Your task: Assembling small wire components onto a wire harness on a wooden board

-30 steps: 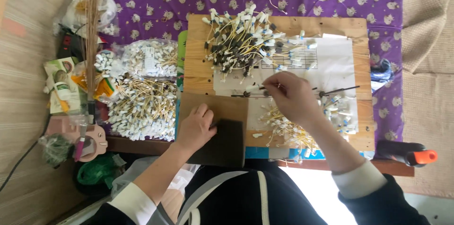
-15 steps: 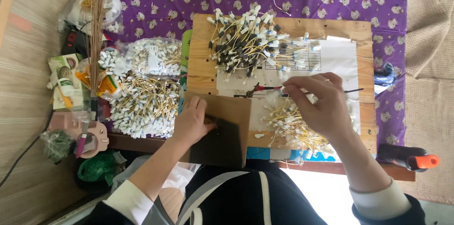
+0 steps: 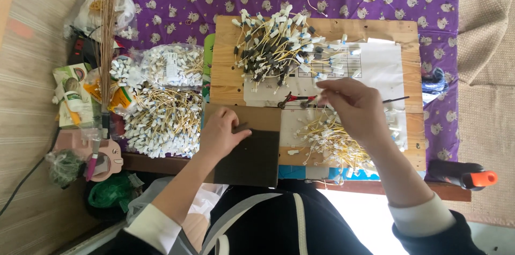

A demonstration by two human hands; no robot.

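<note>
On the wooden board [image 3: 230, 80], the left hand [image 3: 220, 132] is lying flat on brown cardboard [image 3: 252, 148] while the right hand [image 3: 357, 107] is pinching a thin white-tipped wire [image 3: 319, 99] beside it.

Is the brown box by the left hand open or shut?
Shut. The brown box lies flat on the wooden board, its top unbroken, nothing inside showing. The left hand rests on its upper left corner.
</note>
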